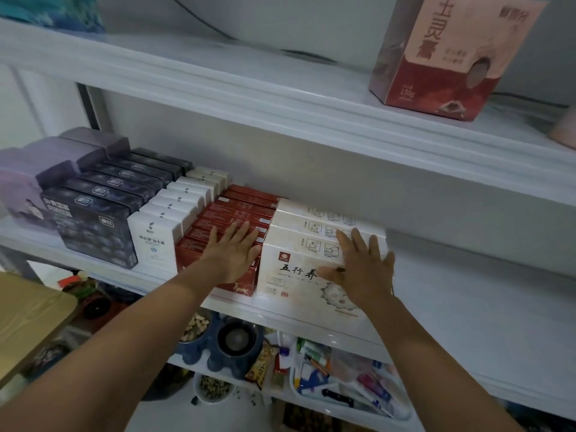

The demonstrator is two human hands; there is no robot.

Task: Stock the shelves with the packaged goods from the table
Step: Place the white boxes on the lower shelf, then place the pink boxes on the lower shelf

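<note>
On the middle white shelf [452, 307] stand rows of boxes: lilac boxes [18, 182], dark blue boxes [99, 226], white boxes [162, 232], red boxes [224, 210] and large cream boxes [296, 263] with black characters. My left hand [233, 254] lies flat with straight fingers on the front red boxes, beside the cream box's left side. My right hand [361, 269] presses flat with spread fingers on the front cream box's top right corner.
A pink and red box [442, 57] stands on the upper shelf [218, 85]. The shelf below holds blue bowls [224, 344] and a tray of small items [343, 378]. A tan table corner [28, 319] is at the left. To the right of the cream boxes is bare shelf.
</note>
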